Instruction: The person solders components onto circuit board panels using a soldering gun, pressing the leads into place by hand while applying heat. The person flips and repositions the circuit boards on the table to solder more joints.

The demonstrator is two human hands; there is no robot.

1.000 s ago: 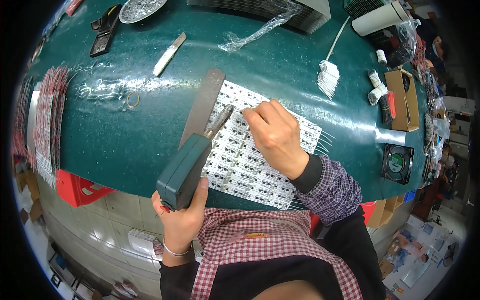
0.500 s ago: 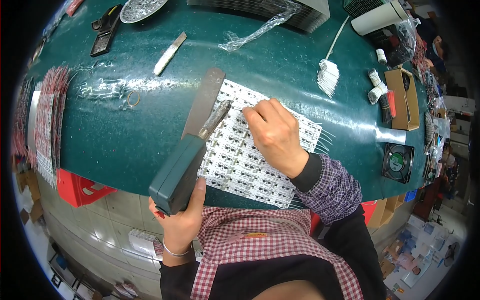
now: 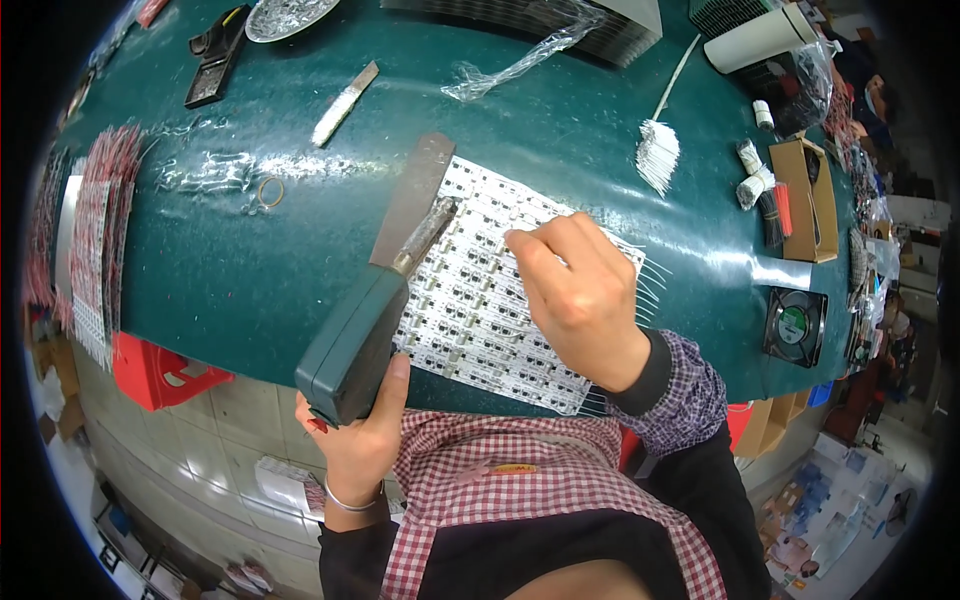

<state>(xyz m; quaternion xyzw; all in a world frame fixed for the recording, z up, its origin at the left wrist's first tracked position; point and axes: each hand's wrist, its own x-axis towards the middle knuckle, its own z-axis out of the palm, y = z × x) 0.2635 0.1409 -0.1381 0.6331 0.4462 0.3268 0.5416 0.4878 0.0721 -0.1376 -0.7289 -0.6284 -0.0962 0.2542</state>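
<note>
My left hand (image 3: pixel 365 435) is wrapped round a dark green glue gun (image 3: pixel 350 345) with a crusted metal nozzle, red showing by the fingers. The nozzle tip lies over the left part of a white circuit board panel (image 3: pixel 470 325), which carries rows of small dark parts. Thin white wires (image 3: pixel 650 285) stick out along the panel's right edge. Over the panel's right half, my right hand (image 3: pixel 580 295) is closed in a pinch; whatever sits between its fingertips is too small to make out. A flat brown-grey strip (image 3: pixel 415 190) lies under the nozzle, along the panel's left edge.
Beyond the panel lie a scraper-like blade (image 3: pixel 345 103) and a bundle of white wires (image 3: pixel 657 155). Wired boards (image 3: pixel 100 240) are stacked at the left. At the right are a black fan (image 3: pixel 796 325) and a cardboard box (image 3: pixel 822 215). A red stool (image 3: pixel 155 375) stands below the left edge.
My right hand has moved to the right and slightly nearer over the panel, still pinched. The left hand and glue gun have barely moved.
</note>
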